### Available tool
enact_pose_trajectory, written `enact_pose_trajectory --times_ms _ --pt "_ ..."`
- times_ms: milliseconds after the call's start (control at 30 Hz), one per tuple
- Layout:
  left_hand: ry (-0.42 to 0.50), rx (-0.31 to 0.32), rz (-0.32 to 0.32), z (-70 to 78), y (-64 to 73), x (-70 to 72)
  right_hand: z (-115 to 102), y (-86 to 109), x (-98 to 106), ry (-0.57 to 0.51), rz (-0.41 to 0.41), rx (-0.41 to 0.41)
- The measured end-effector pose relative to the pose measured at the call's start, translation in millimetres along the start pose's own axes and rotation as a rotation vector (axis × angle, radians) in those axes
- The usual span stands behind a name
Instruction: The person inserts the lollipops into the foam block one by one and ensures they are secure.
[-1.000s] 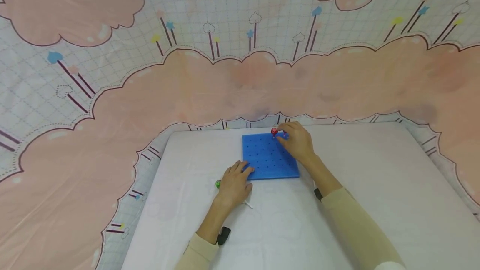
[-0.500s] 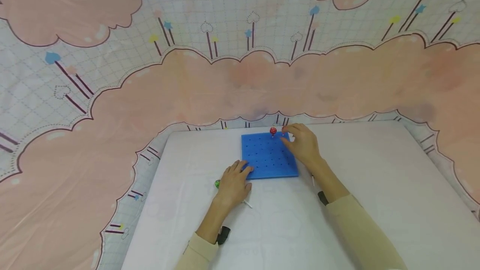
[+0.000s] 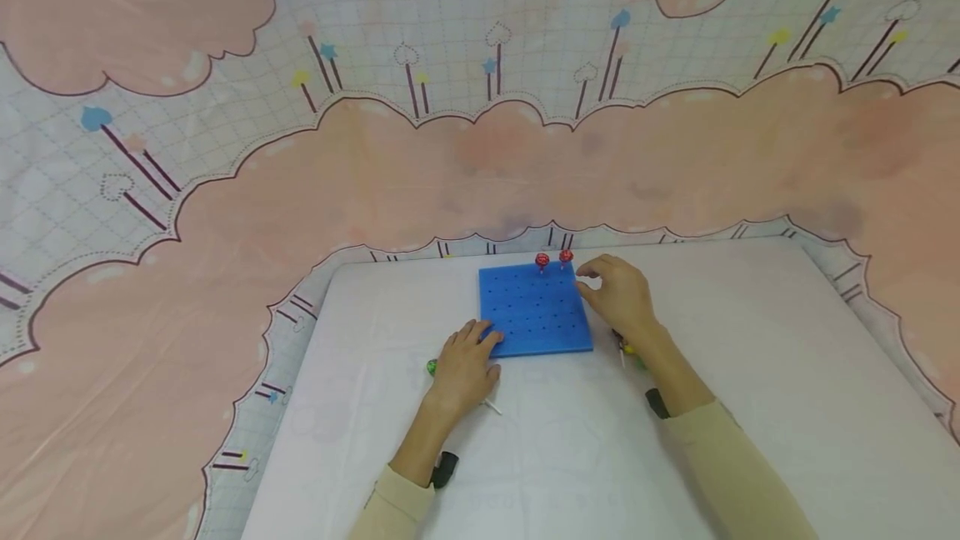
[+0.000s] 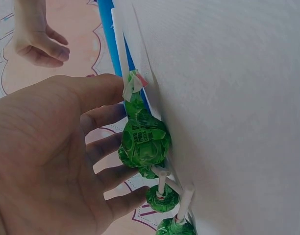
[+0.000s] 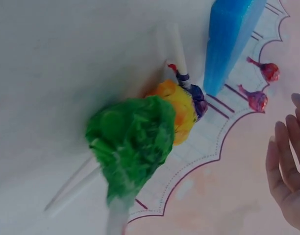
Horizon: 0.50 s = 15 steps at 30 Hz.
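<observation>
A blue foam board (image 3: 532, 307) with rows of small holes lies on the white table. Two red-wrapped lollipops, one (image 3: 542, 260) left of the other (image 3: 566, 257), stand upright along its far edge, near the right corner. My left hand (image 3: 463, 369) rests fingertips on the board's near left corner. Beneath that palm lie several green-wrapped lollipops (image 4: 145, 142), mostly hidden from the head view. Just right of the board hovers my right hand (image 3: 621, 294), fingers loosely bent, thumb and fingertips apart with nothing between them.
Under my right wrist lie a green lollipop (image 5: 133, 137), a yellow one (image 5: 177, 107) and a purple-wrapped one (image 5: 198, 100), close to the board's right side. A patterned pink and white cloth (image 3: 450, 182) hangs behind the table.
My right hand has let go of the right-hand red lollipop and drawn back to the right, off the board. The lollipops beneath that wrist now show. My left hand stays put.
</observation>
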<state>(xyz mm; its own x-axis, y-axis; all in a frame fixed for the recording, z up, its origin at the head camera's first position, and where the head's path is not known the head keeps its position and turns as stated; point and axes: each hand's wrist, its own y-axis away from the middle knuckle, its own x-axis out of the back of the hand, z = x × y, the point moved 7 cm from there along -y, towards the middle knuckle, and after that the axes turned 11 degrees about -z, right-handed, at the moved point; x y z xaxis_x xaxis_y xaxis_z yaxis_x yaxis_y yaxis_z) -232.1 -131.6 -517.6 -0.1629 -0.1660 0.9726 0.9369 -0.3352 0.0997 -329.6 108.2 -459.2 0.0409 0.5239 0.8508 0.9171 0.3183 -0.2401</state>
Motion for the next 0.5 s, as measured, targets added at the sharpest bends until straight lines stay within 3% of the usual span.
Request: enact_pose_trajectory --times_ms 500 --pt "0.001 0.008 -0.011 0.3 0.1 2.0 18 13.1 -7 0.016 -0.226 -0.131"
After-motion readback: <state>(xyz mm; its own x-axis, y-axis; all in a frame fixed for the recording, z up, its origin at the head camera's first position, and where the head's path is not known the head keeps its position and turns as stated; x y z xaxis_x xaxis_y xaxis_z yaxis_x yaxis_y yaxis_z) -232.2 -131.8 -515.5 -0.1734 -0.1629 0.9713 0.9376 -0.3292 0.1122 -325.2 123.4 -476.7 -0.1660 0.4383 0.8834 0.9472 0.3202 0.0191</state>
